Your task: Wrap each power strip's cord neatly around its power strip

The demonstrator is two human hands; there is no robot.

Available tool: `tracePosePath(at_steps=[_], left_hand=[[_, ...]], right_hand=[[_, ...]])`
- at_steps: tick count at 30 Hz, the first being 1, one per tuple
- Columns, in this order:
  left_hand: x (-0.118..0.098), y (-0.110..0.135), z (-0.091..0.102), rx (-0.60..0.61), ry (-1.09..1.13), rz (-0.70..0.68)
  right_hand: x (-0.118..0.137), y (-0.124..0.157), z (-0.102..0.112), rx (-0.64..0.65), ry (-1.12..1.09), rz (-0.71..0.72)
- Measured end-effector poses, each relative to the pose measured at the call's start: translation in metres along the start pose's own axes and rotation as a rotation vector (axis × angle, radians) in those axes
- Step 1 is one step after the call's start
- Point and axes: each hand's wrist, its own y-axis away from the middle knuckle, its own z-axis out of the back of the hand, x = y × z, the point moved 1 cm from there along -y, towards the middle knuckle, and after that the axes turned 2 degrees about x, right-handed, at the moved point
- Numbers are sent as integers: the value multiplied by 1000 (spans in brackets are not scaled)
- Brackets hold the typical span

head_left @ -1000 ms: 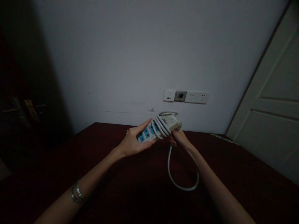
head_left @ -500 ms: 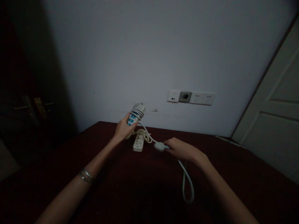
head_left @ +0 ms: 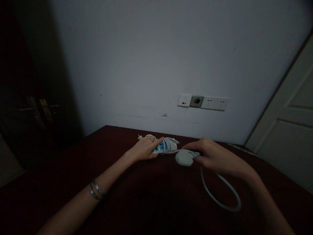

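My left hand is wrapped round a white power strip with blue sockets, low over the dark red tabletop. Grey cord is wound about the strip's right end. My right hand grips that cord just behind its flat, pale plug, with fingers and thumb closed. From below this hand a loose loop of cord hangs down to the right. Behind my left hand, part of a cream cord shows; the second, cream power strip it belongs to is mostly hidden.
A dark red table stands against a pale wall. Wall sockets and a grey outlet sit above its back edge. To the right is a white door; a dark door with a handle is at left.
My left hand has brought the blue-socketed power strip down and right, tilting it nearly level. My right hand has shifted right with the plug, and the cord loop has swung out wider.
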Motion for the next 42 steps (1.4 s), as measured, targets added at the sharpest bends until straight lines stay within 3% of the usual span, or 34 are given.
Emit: tracePosePath(at_steps=[3,7,13,16,21,24,27,32,38,42], left_hand=[[-25,1,5,69,44,-163],[-59,7,18,78,149,-346],[-77,18,41,-187,397,-484],[-75,23,53,-285,420,-480],[-72,28,63,-290,402,-434],[-64,27,65,-361,371,-421],[-48,24,63,-450,400,-310],[-16,15,52,-574,620,81],[22,3,35,-659,939,486],[36,0,22,-555,975,538]], right_hand=[[-14,6,11,-45,-124,2],[-46,10,17,-221,-272,-51],[-83,8,15,-485,-483,-53],[-87,0,6,-471,-542,-34],[-92,-22,-13,-343,-559,13],[-103,-31,-22,-283,-553,-8],[-116,-34,-27,-240,-526,-59],[-120,-33,-28,-170,-393,-63],[-77,-34,-29,66,-188,-89],[-35,-40,-44,113,55,-62]])
